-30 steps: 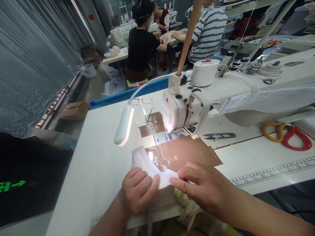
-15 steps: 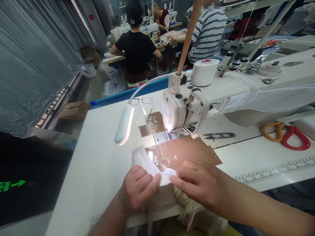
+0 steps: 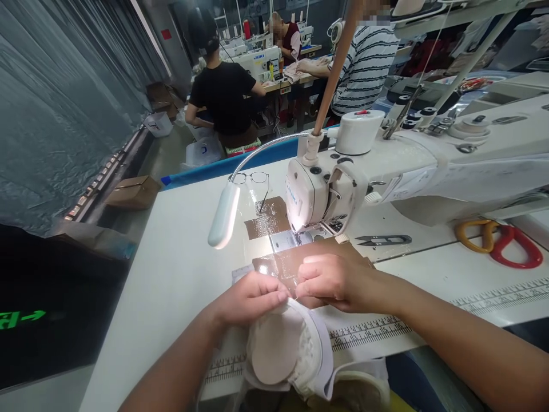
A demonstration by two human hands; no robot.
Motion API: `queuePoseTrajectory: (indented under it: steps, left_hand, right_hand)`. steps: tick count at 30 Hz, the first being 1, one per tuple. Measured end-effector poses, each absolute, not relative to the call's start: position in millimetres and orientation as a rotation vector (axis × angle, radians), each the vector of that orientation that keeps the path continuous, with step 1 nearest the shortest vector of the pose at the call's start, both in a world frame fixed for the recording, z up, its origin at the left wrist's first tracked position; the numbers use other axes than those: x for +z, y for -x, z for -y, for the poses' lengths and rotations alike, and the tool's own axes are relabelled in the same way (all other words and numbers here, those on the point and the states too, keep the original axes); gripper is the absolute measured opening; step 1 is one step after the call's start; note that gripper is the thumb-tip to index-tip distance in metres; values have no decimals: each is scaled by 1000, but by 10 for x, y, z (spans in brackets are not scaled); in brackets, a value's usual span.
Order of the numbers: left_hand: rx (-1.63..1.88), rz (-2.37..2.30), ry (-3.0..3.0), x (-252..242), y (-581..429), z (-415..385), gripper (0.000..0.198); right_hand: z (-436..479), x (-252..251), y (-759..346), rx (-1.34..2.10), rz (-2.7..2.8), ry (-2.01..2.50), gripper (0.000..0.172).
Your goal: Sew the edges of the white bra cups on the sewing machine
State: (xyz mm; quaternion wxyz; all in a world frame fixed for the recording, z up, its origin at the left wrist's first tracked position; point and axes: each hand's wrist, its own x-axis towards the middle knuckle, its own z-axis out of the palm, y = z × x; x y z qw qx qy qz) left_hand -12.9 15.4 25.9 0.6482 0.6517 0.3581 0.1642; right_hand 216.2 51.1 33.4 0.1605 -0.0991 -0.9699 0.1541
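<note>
At lower centre, cloth [image 3: 278, 350] is pinched, seemingly for steadiness, by the left hand [image 3: 253, 296]; right hand [image 3: 329, 280] curled, hold unclear.

pale garment [image 3: 278, 352]: partly hidden by left grip [image 3: 253, 297] | sewing machine [image 3: 398, 151]: cut off, right edge

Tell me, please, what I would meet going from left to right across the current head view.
Green arrow sign, cardboard box, left hand, right hand, thread snips, orange handle loop, red handle loop.
</note>
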Motion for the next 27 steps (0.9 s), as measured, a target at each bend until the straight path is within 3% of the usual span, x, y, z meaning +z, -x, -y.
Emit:
queuePoseTrajectory:
  steps: [13,27]
  left_hand:
    - [481,-741,-1022,-22,91,-178,23]
    - [454,-739,-1754,163,177,-219,27]
  right_hand:
    - [-469,4,-2155,1237,2378,392,19]
    - [-446,0,-2123,1214,2377,435,22]
